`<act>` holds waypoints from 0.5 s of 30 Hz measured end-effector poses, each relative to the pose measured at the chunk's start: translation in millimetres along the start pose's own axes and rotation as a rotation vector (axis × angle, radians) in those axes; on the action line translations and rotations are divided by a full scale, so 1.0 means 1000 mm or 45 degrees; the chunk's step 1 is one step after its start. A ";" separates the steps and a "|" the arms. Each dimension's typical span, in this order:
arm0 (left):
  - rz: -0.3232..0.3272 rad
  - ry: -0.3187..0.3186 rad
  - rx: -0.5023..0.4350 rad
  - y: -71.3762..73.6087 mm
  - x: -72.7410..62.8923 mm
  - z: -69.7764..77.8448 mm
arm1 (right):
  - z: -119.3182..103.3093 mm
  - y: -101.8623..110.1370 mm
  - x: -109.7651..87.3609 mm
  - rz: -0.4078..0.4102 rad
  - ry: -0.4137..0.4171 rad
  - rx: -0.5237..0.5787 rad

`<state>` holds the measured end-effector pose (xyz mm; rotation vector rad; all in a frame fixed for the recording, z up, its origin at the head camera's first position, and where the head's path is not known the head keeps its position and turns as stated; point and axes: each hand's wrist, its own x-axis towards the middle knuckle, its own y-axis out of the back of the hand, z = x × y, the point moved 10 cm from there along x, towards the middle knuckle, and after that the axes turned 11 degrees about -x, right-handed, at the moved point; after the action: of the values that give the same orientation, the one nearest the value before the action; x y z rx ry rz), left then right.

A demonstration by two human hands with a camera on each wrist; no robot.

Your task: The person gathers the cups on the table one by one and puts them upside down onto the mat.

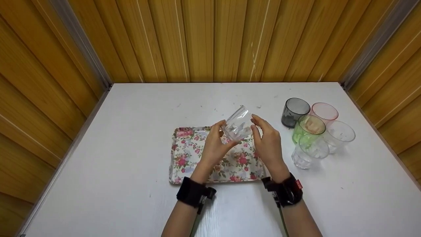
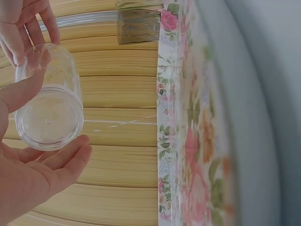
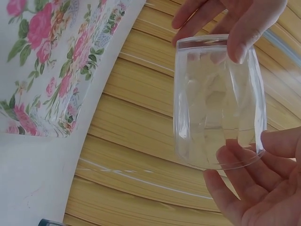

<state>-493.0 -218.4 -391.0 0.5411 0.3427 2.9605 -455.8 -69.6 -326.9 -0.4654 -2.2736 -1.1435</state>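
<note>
Nearest us, the left hand [image 1: 213,144] curls its fingers around the base end of a clear glass [image 1: 238,124], while the right hand [image 1: 270,146] pinches near the rim. The glass is tilted above the flowered tray [image 1: 194,159]. We judge this a turning step; next calls for steady support. Only the left wrist view gives us its round base plainly. Beyond, five other glasses [image 1: 308,131] stand on the worktop [image 1: 131,148].

No legible txt; red tag [image 1: 298,184] on R wristband [image 1: 288,193] too small 2 read.
</note>
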 end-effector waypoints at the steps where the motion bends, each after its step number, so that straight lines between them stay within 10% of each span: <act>1: 0.003 0.000 -0.002 0.001 0.000 0.001 | 0.000 0.000 0.000 -0.004 -0.001 0.004; 15: 0.028 0.040 -0.023 0.007 0.001 0.001 | 0.005 0.000 0.000 -0.046 -0.062 -0.099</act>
<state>-493.6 -224.5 -388.5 0.4994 0.3146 2.9929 -457.7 -65.9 -329.2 -0.4891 -2.2943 -1.2551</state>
